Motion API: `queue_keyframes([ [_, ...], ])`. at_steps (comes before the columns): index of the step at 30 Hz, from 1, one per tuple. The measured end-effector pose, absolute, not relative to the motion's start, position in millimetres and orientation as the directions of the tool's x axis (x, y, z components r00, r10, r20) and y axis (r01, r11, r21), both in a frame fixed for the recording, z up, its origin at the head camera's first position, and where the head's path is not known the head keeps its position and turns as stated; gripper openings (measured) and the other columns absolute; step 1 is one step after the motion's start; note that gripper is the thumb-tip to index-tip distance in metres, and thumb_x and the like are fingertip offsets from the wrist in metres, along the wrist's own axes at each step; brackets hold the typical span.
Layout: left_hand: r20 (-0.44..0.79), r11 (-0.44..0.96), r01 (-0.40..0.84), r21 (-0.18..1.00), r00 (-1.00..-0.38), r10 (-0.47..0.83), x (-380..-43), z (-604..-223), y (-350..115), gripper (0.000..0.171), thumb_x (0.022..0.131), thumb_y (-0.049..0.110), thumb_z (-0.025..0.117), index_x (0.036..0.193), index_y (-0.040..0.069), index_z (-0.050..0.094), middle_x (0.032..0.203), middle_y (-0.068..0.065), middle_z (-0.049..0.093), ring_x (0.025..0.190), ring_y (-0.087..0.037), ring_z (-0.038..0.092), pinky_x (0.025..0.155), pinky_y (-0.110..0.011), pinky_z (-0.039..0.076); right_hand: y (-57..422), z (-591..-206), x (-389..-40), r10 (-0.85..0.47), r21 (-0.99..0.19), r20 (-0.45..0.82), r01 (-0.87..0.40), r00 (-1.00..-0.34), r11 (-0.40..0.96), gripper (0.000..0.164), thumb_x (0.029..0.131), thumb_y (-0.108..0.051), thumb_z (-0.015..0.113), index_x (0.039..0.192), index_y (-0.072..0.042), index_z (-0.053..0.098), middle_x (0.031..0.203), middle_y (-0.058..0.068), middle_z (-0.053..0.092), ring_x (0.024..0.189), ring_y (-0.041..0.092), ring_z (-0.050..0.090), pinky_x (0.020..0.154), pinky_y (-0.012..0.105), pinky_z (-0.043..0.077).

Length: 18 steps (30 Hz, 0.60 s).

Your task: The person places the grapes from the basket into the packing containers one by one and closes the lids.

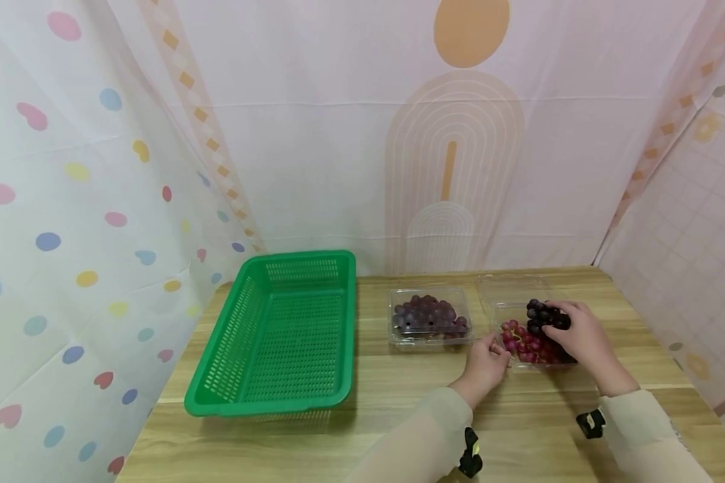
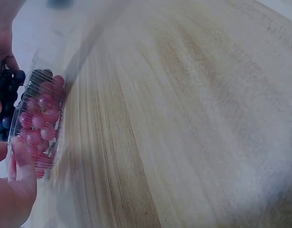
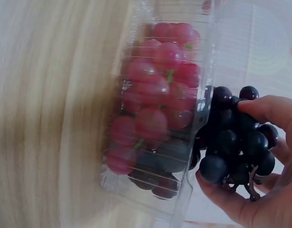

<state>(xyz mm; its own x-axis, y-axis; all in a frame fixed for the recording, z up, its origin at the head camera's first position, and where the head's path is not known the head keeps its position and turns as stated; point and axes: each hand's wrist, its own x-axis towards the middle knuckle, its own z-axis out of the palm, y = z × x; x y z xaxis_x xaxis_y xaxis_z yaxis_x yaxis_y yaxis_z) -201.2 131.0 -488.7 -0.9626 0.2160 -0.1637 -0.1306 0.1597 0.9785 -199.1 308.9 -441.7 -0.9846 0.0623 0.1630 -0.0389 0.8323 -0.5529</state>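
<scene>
My right hand [image 1: 585,339] grips a bunch of black grapes [image 3: 233,142] at the rim of a clear plastic box [image 3: 183,190]. Inside that box lie red grapes [image 1: 527,345], with some dark grapes [image 3: 167,161] beside them at one end. The box's clear lid [image 1: 512,288] stands folded back toward the wall. With thumb and fingers, my left hand [image 1: 485,365] pinches the near left edge of the box; the left wrist view shows its fingertips [image 2: 23,154] right at the rim.
A second clear box [image 1: 429,337] of dark red grapes, its lid down, stands to the left. Farther left is a green plastic basket [image 1: 346,335] with slotted walls. Everything rests on a wooden table [image 1: 393,416]. Patterned curtains [image 1: 314,168] hang behind and at both sides.
</scene>
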Motion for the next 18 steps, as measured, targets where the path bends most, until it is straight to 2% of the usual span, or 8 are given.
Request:
queue_keyframes([
  [4,-0.161,0.154,-0.129,0.980,-0.963,0.218,-201,-489,131,0.050,0.089,-0.003,0.059,0.137,-0.006,0.044,0.065,0.008,0.046,0.061,-0.013,0.060,0.053,-0.016,0.040,309,-434,-199,0.091,-0.637,0.166,-0.036,-0.982,0.770,0.044,0.085,-0.011,0.065,0.126,0.004,0.055,0.132,0.037,0.042,0.118,0.056,0.038,0.094,0.067,0.033],
  [7,-0.156,0.148,-0.125,0.981,-0.962,0.225,-200,-489,130,0.051,0.089,-0.003,0.058,0.137,-0.007,0.043,0.065,0.008,0.046,0.061,-0.013,0.061,0.053,-0.016,0.040,310,-427,-198,0.141,-0.720,0.124,0.009,-0.982,0.694,0.047,0.089,-0.017,0.063,0.129,0.004,0.053,0.136,0.037,0.039,0.121,0.056,0.037,0.094,0.064,0.037],
  [8,-0.151,0.150,-0.118,0.982,-0.962,0.229,-200,-489,130,0.051,0.089,-0.003,0.058,0.138,-0.007,0.043,0.065,0.008,0.046,0.061,-0.013,0.061,0.052,-0.015,0.040,310,-425,-198,0.158,-0.743,0.107,0.026,-0.982,0.669,0.048,0.090,-0.021,0.062,0.131,0.003,0.052,0.137,0.037,0.039,0.121,0.055,0.037,0.092,0.061,0.040],
  [10,-0.149,0.148,-0.117,0.982,-0.962,0.227,-200,-489,130,0.051,0.089,-0.003,0.058,0.137,-0.007,0.043,0.065,0.008,0.046,0.061,-0.013,0.062,0.051,-0.015,0.039,310,-420,-197,0.185,-0.796,0.076,0.052,-0.980,0.603,0.052,0.092,-0.027,0.061,0.134,0.001,0.050,0.140,0.032,0.039,0.119,0.047,0.045,0.088,0.044,0.050],
  [12,-0.153,0.150,-0.121,0.981,-0.962,0.225,-200,-488,130,0.051,0.089,-0.003,0.058,0.137,-0.007,0.043,0.065,0.008,0.046,0.061,-0.013,0.062,0.051,-0.015,0.039,311,-415,-196,0.205,-0.884,0.050,0.052,-0.978,0.465,0.046,0.091,-0.027,0.063,0.132,-0.007,0.056,0.131,0.016,0.054,0.108,0.029,0.057,0.078,0.028,0.053],
  [14,-0.158,0.150,-0.126,0.981,-0.961,0.225,-200,-488,130,0.051,0.090,-0.003,0.058,0.138,-0.006,0.043,0.066,0.008,0.047,0.061,-0.012,0.061,0.051,-0.016,0.039,311,-412,-195,0.205,-0.968,0.026,0.026,-0.978,0.248,0.031,0.091,-0.022,0.064,0.121,-0.017,0.065,0.117,-0.002,0.061,0.092,0.011,0.061,0.063,0.016,0.049],
  [16,-0.170,0.138,-0.141,0.980,-0.959,0.226,-199,-487,130,0.051,0.090,-0.002,0.058,0.139,-0.005,0.043,0.067,0.008,0.047,0.061,-0.012,0.061,0.052,-0.016,0.040,312,-409,-194,0.189,-1.000,0.000,0.001,-0.982,0.002,0.022,0.091,-0.015,0.064,0.108,-0.027,0.071,0.102,-0.017,0.060,0.076,-0.001,0.058,0.055,0.014,0.046],
  [18,-0.174,0.134,-0.146,0.980,-0.958,0.228,-199,-486,129,0.051,0.090,-0.002,0.058,0.139,-0.004,0.043,0.068,0.008,0.047,0.062,-0.012,0.060,0.053,-0.017,0.040,312,-408,-194,0.162,-0.981,-0.023,-0.009,-0.987,-0.193,0.025,0.090,-0.009,0.063,0.095,-0.032,0.072,0.094,-0.020,0.062,0.070,0.001,0.060,0.050,0.017,0.045],
])
